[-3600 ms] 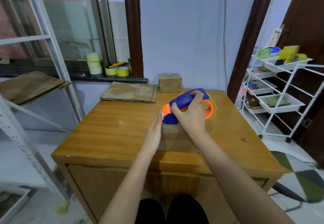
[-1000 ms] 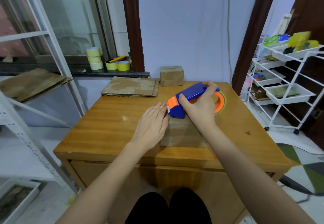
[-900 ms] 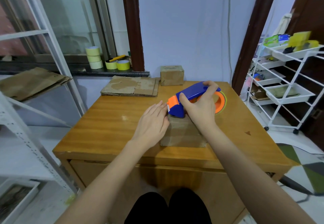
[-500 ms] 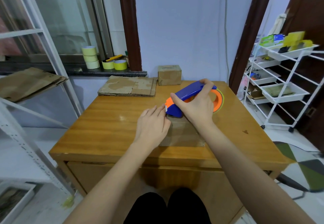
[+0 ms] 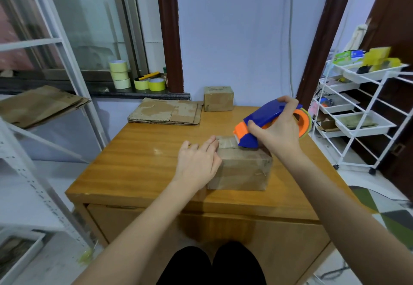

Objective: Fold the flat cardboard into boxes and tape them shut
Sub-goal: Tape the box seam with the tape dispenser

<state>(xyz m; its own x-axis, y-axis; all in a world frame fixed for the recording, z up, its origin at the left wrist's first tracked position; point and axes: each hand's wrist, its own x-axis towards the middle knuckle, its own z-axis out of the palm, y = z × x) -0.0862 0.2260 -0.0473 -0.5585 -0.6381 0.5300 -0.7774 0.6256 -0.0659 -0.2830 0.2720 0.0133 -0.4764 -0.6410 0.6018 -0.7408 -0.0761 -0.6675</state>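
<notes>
A small folded cardboard box (image 5: 242, 170) sits near the front of the wooden table (image 5: 145, 162). My left hand (image 5: 197, 163) rests flat against the box's left side, fingers straight along its top left edge. My right hand (image 5: 278, 131) grips a blue and orange tape dispenser (image 5: 261, 124), whose nose touches the far part of the box top. A stack of flat cardboard (image 5: 166, 111) lies at the table's back edge. A finished small box (image 5: 218, 98) stands beside that stack, against the wall.
Several yellow tape rolls (image 5: 119, 77) stand on the window sill at the back left. More flat cardboard (image 5: 38, 103) lies on a white metal shelf at the left. A white wheeled rack (image 5: 362, 115) with trays stands to the right of the table.
The dispenser has moved right and farther back along the box top. My left hand has slid down onto the box's left side. The view has shifted left.
</notes>
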